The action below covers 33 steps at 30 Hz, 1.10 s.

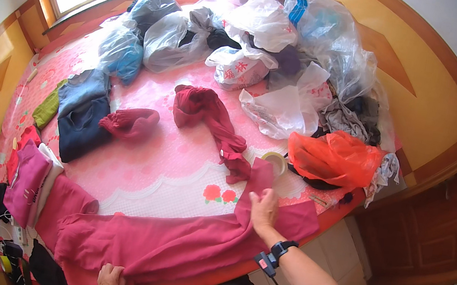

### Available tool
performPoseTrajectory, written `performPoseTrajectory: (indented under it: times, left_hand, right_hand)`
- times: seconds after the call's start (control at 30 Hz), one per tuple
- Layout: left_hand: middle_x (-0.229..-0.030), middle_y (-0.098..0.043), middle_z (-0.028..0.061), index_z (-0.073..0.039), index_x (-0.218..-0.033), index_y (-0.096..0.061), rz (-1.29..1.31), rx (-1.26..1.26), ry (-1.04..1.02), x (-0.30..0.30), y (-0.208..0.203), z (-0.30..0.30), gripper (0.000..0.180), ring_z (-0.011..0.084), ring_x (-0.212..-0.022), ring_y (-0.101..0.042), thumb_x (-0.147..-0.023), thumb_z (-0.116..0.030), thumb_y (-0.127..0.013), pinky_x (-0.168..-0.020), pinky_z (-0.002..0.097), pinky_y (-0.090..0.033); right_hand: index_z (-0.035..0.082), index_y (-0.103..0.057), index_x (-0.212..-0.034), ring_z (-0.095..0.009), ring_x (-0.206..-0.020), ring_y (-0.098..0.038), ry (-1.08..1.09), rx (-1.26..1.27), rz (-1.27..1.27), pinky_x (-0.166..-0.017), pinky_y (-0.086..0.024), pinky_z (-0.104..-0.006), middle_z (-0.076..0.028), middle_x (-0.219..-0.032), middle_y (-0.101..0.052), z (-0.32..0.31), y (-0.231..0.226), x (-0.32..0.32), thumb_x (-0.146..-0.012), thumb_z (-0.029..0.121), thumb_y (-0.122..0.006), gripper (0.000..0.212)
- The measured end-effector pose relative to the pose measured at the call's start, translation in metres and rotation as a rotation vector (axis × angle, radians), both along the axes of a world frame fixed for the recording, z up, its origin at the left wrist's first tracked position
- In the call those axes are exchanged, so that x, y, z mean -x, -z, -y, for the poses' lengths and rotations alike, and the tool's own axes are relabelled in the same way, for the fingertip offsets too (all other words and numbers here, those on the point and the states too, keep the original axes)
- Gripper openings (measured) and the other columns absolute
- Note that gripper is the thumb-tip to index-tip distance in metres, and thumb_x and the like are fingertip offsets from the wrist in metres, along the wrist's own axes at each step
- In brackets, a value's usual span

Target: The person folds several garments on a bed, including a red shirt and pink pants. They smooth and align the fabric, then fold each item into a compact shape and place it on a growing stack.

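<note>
A long crimson garment lies spread along the near edge of the bed, with two narrow ends forking at its right. My right hand is closed on the cloth at that fork, the wrist wearing a dark band with a small device. At the near left edge of the garment, my left hand has its fingers curled over the hem, partly cut off by the picture's lower rim. Beyond the garment lie a twisted dark red piece of clothing and a bunched red one.
Folded dark blue clothes and a purple folded stack line the left side. Clear plastic bags crowd the far side. An orange-red bag and a tape roll sit at right. The bed's red edge runs beside the tiled floor.
</note>
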State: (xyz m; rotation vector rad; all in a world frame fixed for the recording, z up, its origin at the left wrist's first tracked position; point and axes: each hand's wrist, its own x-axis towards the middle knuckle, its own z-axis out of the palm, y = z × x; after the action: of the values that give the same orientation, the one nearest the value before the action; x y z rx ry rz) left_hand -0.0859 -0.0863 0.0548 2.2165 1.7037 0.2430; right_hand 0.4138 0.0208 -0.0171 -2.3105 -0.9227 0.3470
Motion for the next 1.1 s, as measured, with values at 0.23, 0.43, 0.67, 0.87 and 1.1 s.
performPoseTrajectory:
  times: [0.23, 0.43, 0.67, 0.87, 1.1]
  left_hand:
    - [-0.106, -0.061, 0.0177, -0.007, -0.114, -0.064, 0.049, 0.084, 0.002, -0.008, -0.01, -0.005, 0.029, 0.0392, -0.103, -0.059, -0.084, -0.005, -0.063, -0.09, 0.0469, -0.05]
    - [-0.109, -0.061, 0.0171, -0.007, -0.115, -0.064, 0.058, 0.16, 0.014, -0.001, -0.013, -0.009, 0.032, 0.0388, -0.105, -0.059, -0.084, -0.002, -0.062, -0.091, 0.046, -0.051]
    - [-0.11, -0.062, 0.0169, -0.006, -0.115, -0.064, 0.025, 0.135, 0.06, -0.001, -0.013, -0.01, 0.033, 0.0385, -0.107, -0.06, -0.082, -0.001, -0.063, -0.092, 0.0457, -0.051]
    - [-0.109, -0.062, 0.0166, -0.006, -0.115, -0.063, 0.006, 0.167, 0.069, -0.003, -0.016, -0.013, 0.033, 0.0385, -0.106, -0.06, -0.082, -0.002, -0.063, -0.092, 0.0455, -0.051]
    - [-0.107, -0.063, 0.0157, -0.006, -0.113, -0.064, 0.02, 0.121, 0.082, -0.002, -0.01, -0.013, 0.031, 0.0375, -0.105, -0.061, -0.083, -0.003, -0.063, -0.091, 0.0451, -0.051]
  right_hand:
    - [0.0, -0.06, -0.125, -0.025, -0.105, -0.066, -0.037, 0.04, -0.438, -0.092, -0.052, -0.0387, -0.014, -0.114, -0.07, -0.023, -0.005, -0.052, -0.088, 0.018, -0.074, 0.043]
    - [0.003, -0.064, -0.123, -0.015, -0.097, -0.065, -0.138, -0.837, -1.022, -0.092, -0.052, -0.0315, -0.004, -0.112, -0.071, -0.01, -0.023, -0.056, -0.095, 0.003, -0.061, 0.028]
    - [0.01, -0.059, -0.123, -0.019, -0.102, -0.066, 0.502, -0.706, -0.963, -0.085, -0.057, -0.0381, -0.005, -0.116, -0.067, 0.11, 0.0, -0.137, -0.089, 0.004, -0.064, 0.035]
    - [0.017, -0.06, -0.122, -0.015, -0.078, -0.066, 0.668, -0.616, -1.085, -0.061, -0.055, -0.0321, 0.0, -0.106, -0.069, 0.143, 0.003, -0.145, -0.09, 0.018, -0.073, 0.034]
    - [0.009, -0.064, -0.123, -0.014, -0.083, -0.068, 0.128, -0.354, -0.825, -0.077, -0.054, -0.0284, -0.001, -0.099, -0.072, 0.124, -0.049, -0.154, -0.086, 0.012, -0.077, 0.04]
